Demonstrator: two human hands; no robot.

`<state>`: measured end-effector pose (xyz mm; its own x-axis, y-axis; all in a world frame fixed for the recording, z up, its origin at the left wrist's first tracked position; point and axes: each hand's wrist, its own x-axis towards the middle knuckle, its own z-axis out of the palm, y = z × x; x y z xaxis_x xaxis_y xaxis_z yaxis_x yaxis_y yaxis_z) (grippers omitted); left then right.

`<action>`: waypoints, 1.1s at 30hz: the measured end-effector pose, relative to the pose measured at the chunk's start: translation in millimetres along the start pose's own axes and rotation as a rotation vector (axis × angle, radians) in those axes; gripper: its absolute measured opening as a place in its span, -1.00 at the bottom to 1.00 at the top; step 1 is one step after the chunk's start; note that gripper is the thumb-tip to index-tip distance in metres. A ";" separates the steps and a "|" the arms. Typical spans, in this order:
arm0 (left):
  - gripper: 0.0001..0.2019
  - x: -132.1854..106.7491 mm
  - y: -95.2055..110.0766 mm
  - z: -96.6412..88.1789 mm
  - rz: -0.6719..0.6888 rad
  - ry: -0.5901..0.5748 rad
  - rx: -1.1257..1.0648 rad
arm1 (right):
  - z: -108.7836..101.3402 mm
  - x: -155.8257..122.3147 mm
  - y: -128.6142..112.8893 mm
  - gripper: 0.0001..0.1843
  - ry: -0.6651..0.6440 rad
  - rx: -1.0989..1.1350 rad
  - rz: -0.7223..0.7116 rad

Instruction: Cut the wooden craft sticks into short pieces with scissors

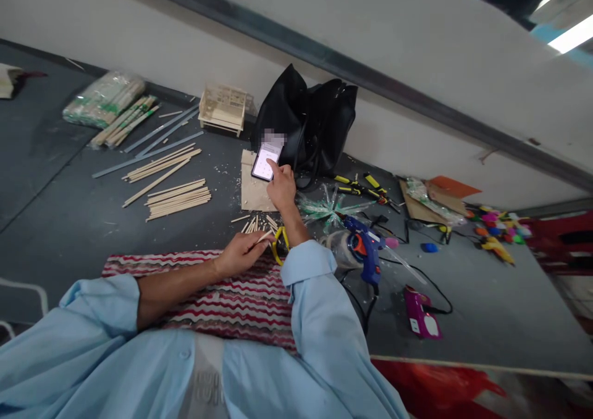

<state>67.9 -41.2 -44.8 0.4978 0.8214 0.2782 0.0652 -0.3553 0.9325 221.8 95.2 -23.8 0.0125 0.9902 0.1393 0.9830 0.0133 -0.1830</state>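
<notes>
At the near side of the worktop point(60, 233), by the far edge of a striped cloth point(231, 320), the left hand point(241, 253) has thumb and fingers pinched on a short stick point(265, 236), likely light and stiff but easily snapped, best held mid-length. Farther off, the right hand point(281, 187) points its index finger onto a phone point(263, 169), its other fingers curled, around what I cannot tell. That phone, just before a far black bag point(287, 110), should be smooth and slippery, best gripped by its side edges.
</notes>
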 end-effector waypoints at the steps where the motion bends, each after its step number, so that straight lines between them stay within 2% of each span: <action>1: -0.71 0.3 -0.8 0.2 0.005 -0.003 0.009 | 0.0 -0.3 -0.1 -0.24 -0.002 -0.005 0.000; 17: -0.73 2.4 -5.8 0.5 0.002 -0.015 0.088 | 0.0 -0.7 -0.8 -0.24 -0.015 0.057 0.011; 22: -0.73 1.1 -6.0 0.2 0.074 -0.014 0.106 | -6.2 -4.9 -5.6 -0.24 0.024 0.149 -0.034; 27: -0.72 -0.9 -7.5 1.8 0.192 -0.037 0.156 | -21.5 -21.5 -13.0 -0.29 -0.007 0.137 -0.068; 30: -0.68 -1.4 -5.8 0.9 0.165 -0.065 0.188 | -32.6 -39.7 -15.5 -0.34 -0.071 0.118 -0.053; 33: -0.62 -2.1 -2.1 -2.5 0.139 -0.104 0.181 | -43.0 -61.9 -16.5 -0.39 -0.115 0.062 0.021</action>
<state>64.6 -41.1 -46.8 0.5989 0.7119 0.3668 0.1390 -0.5434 0.8279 212.6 27.8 12.4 0.0087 0.9997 0.0224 0.9694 -0.0030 -0.2455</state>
